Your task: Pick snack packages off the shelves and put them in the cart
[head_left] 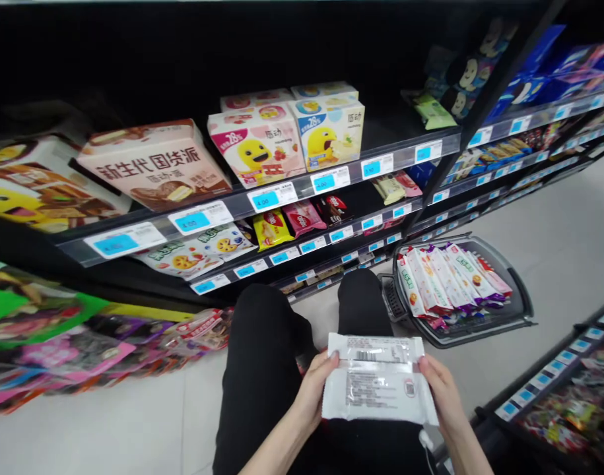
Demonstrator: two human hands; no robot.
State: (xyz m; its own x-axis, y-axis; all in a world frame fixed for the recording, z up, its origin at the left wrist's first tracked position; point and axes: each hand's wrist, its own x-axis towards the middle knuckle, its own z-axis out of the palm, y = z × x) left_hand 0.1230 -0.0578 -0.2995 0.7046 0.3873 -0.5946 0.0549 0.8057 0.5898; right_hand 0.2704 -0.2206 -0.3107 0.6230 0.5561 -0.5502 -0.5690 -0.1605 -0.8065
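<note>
At your far left, bags [74, 353] sit low below the shelf [239, 211], well apart from your hands. Next along the shelf come a brown box [156, 165], then a pink box [255, 148] touching a yellow-and-white box [331, 135], with a yellow packet [272, 229] among others on the level below. Nearer, between your body and that shelf, your left hand [313, 386] grasps the left end of a white packet [381, 379], its thumb on the upper corner and its other fingers mostly hidden behind. The packet lies above your lap, its printed back turned up to you, the barcode near the top and a square code toward the right; the fine print is too blurred to make out here. Your right hand [441, 389] grasps the opposite end, thumb over the edge. For a good look, this two-ended hold should serve well: pinch lightly so the film doesn't crease, leave both thumbs off the print, and tilt the back slightly if glare crosses the lines. The wrapper looks soft, so pulling outward could strain the seam or bend what's inside. Right of your knees, near the packet but apart from it, a basket [517, 280] stands on the floor with a row of wrapped snacks [445, 277]; mind its rim when you swing your right elbow.
</note>
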